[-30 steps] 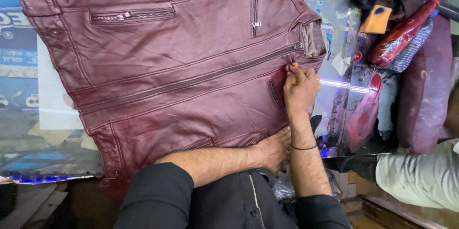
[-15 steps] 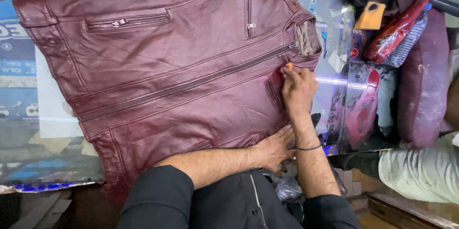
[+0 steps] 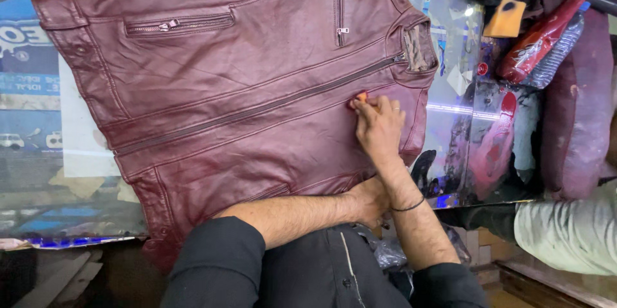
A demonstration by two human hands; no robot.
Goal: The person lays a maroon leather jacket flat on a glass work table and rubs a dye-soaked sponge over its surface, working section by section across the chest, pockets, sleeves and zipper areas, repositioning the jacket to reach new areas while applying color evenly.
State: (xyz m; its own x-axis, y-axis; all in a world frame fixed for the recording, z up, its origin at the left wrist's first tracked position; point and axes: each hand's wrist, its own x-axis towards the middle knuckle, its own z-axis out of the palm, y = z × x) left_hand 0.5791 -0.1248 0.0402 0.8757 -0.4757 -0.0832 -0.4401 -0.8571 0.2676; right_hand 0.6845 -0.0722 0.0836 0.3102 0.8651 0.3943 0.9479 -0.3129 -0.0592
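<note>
1. A maroon leather jacket [image 3: 244, 96] lies spread flat, front up, on a glass-topped table [image 3: 450, 44], covering most of the left and middle of the top; its collar [image 3: 419, 45] points to the right edge, and its hem runs up along the left side.
2. The right hand [image 3: 379, 129] rests on the chest panel just below the main zipper [image 3: 257, 110], near the collar. Its fingers [image 3: 367, 110] are bunched together and pinched on a small orange object [image 3: 362, 97], pressed to the leather; what that object is I cannot tell.
3. The left hand [image 3: 369, 200] lies at the near edge of the table, against the jacket's lower side; its fingers are hidden behind the right forearm, so I cannot tell how they stand.
4. Judged from its sheen and soft creases, the jacket is supple, fairly heavy and smooth, likely to slide on glass. It should drape, not hold shape.
5. Good holds would be the collar, shoulders or hem, where seams give thickness.
6. At the right edge sit a dark purple cushion [image 3: 578, 108] and a red plastic-wrapped packet [image 3: 543, 35].
</note>
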